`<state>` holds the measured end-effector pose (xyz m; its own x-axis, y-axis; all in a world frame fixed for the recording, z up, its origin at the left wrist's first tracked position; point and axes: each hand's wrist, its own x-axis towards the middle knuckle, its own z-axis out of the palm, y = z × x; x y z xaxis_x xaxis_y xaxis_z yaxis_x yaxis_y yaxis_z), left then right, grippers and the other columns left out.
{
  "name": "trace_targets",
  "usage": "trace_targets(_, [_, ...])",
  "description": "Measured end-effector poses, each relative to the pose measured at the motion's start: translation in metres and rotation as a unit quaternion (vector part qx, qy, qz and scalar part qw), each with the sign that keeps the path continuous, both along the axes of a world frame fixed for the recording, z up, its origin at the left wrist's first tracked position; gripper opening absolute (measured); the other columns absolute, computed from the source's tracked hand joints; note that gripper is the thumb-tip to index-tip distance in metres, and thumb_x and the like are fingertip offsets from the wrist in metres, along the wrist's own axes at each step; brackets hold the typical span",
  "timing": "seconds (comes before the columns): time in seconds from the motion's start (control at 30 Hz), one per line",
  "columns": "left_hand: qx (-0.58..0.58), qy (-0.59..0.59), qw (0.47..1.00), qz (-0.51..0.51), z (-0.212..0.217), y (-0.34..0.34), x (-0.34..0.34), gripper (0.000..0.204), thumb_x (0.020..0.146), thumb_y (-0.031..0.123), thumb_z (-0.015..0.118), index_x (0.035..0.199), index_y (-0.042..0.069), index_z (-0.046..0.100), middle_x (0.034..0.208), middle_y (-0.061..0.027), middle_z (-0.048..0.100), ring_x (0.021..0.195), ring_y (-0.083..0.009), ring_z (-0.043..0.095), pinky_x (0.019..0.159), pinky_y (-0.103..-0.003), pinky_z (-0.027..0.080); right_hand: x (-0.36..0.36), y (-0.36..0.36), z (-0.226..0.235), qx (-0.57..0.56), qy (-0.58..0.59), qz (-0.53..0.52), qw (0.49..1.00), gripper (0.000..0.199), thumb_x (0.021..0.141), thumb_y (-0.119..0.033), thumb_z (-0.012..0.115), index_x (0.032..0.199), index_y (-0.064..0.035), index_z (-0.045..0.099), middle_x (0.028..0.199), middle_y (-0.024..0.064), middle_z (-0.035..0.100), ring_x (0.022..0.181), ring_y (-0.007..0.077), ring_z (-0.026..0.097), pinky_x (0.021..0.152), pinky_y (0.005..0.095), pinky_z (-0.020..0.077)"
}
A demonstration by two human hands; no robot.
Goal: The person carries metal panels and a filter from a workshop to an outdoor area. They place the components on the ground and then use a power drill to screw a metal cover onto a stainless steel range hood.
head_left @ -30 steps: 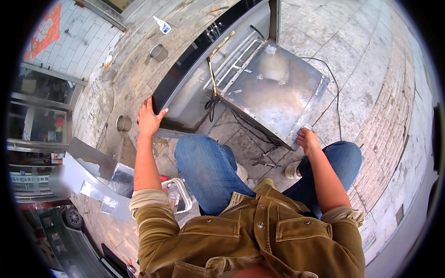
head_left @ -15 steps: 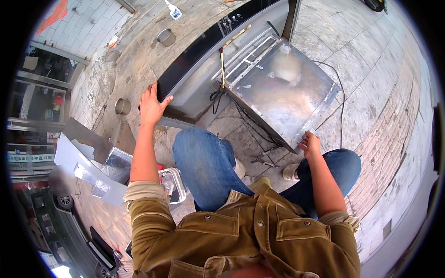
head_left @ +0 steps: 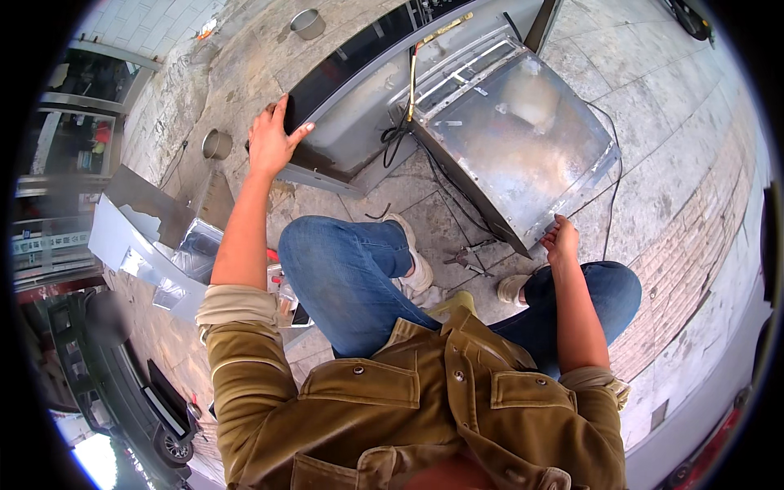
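An appliance resembling a range hood lies in front of me, with a long glossy black panel [head_left: 359,65] and a grey metal box [head_left: 523,135] fixed to it. My left hand [head_left: 271,139] grips the panel's left end, thumb on the near side and fingers over the far edge. At the box's near right corner, my right hand [head_left: 560,240] holds the metal edge between thumb and curled fingers; the fingertips are partly hidden. A brass-coloured pipe [head_left: 415,69] and a bundle of black cable [head_left: 396,139] run along the join of panel and box.
Pliers [head_left: 465,258] lie on the paving between my feet and the box. Two metal rings or cups, one farther off [head_left: 307,24] and one nearer [head_left: 216,144], stand beyond the panel. Bent sheet metal [head_left: 139,237] is at left. A black cable [head_left: 618,163] trails right of the box.
The view has shifted, so the spray bottle is out of sight. My left knee has moved left and more of my left shoe shows. Both hands keep their holds.
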<state>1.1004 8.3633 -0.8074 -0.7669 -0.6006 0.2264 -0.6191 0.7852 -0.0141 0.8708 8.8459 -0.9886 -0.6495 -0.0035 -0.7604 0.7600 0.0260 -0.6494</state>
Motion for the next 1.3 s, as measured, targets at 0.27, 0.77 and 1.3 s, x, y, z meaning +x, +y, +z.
trace_targets(0.27, [-0.007,0.006,1.0,-0.012,-0.009,-0.009,0.0,0.073,0.076,0.057,0.057,0.132,0.013,0.039,0.124,-0.0128,0.047,0.111,-0.0311,0.046,0.095,-0.044,0.035,0.007,0.014,0.0,-0.054,0.042,0.005,0.998,0.02,0.079,-0.021,0.057,0.082,-0.002,0.051,0.063,0.0039,0.047,0.051,0.0153,0.047,0.047,0.0298,0.0442])
trace_targets(0.77, [-0.068,0.043,0.997,0.012,-0.065,-0.034,0.01,0.058,0.082,0.055,0.048,0.128,0.019,0.047,0.129,-0.0095,0.047,0.116,-0.0302,0.045,0.093,-0.04,0.039,0.02,0.027,0.04,-0.213,0.079,0.091,0.97,0.03,0.084,-0.031,0.055,0.083,-0.0014,0.051,0.077,0.012,0.053,0.07,0.0253,0.056,0.068,0.0362,0.0507])
trace_targets(1.3, [0.114,0.118,0.924,-0.346,-0.066,0.331,-0.069,0.046,0.087,0.038,0.051,0.113,0.001,0.054,0.099,-0.0187,0.059,0.092,-0.0355,0.057,0.077,-0.041,0.047,0.018,0.02,0.095,-0.318,0.097,0.221,0.917,0.061,0.086,-0.036,0.051,0.105,0.0201,0.04,0.094,0.0278,0.052,0.084,0.0342,0.059,0.074,0.0367,0.0533])
